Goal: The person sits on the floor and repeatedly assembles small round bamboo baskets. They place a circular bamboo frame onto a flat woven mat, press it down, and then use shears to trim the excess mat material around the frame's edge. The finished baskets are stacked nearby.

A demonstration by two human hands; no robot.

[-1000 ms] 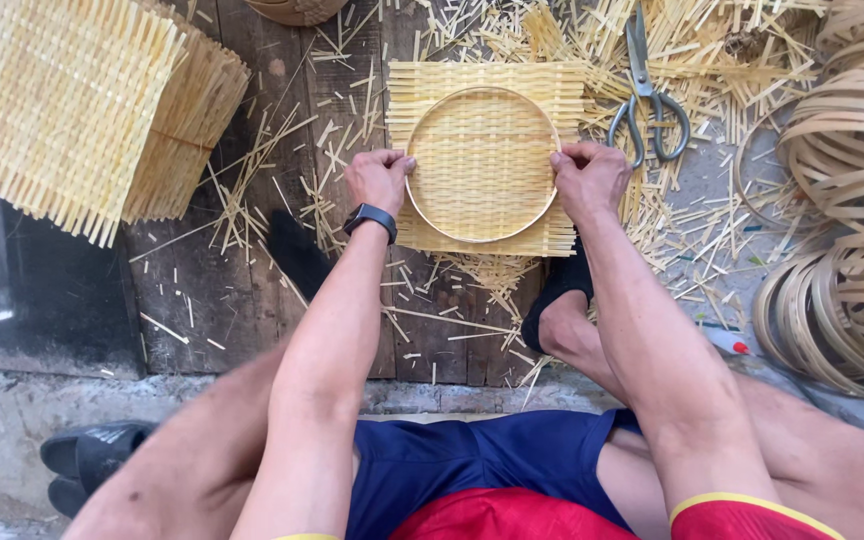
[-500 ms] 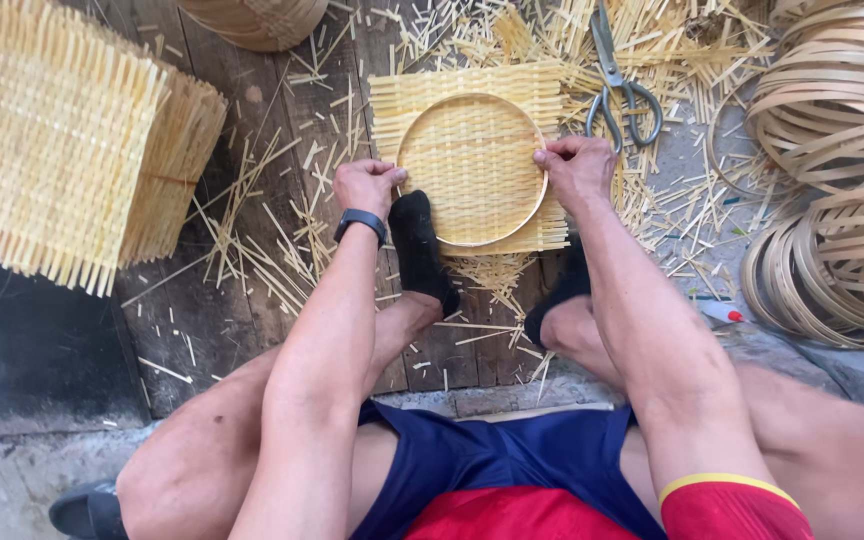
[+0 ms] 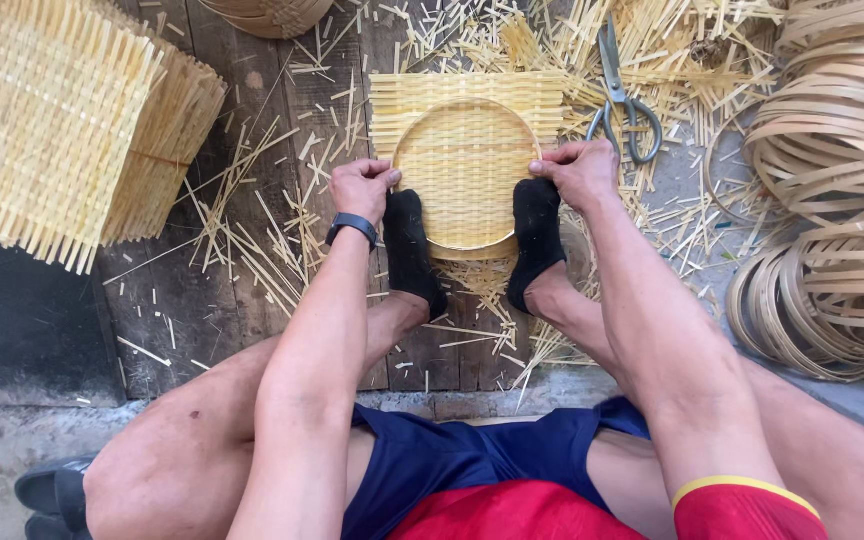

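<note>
On the wooden floor (image 3: 252,330), just ahead of the seated person, lies a square woven bamboo mat (image 3: 467,100) with a round bamboo hoop (image 3: 467,175) pressed down on it, so that the weave dishes inside the ring. The left hand (image 3: 360,188) sits at the hoop's 9 o'clock, its grip curled together with the thumb touching the rim. The right hand (image 3: 580,170) sits at 3 o'clock, its grip pinched on the rim and the mat edge there. A dark wristband (image 3: 352,226) circles the left wrist. Two feet in black socks brace the lower rim: the left foot (image 3: 410,250) at about 7 o'clock, the right foot (image 3: 537,235) at about 5 o'clock, both touching the hoop.

From the mat at 1 o'clock, a pair of scissors (image 3: 620,95) lies near, blades pointing away from the person. Loose bamboo splinters (image 3: 252,240) are strewn all around the mat, thickest at 12 and 1 o'clock. At 3 o'clock, well apart, stand coils of bamboo hoops (image 3: 832,200) stacked together. At 9 to 10 o'clock rests a pile of square woven mats (image 3: 52,120) with frayed edges. At 11 o'clock the rim of a woven basket (image 3: 267,15) is cut off by the frame's upper edge. At 7 o'clock, near the person's left knee, a dark shoe (image 3: 52,490) shows.
</note>
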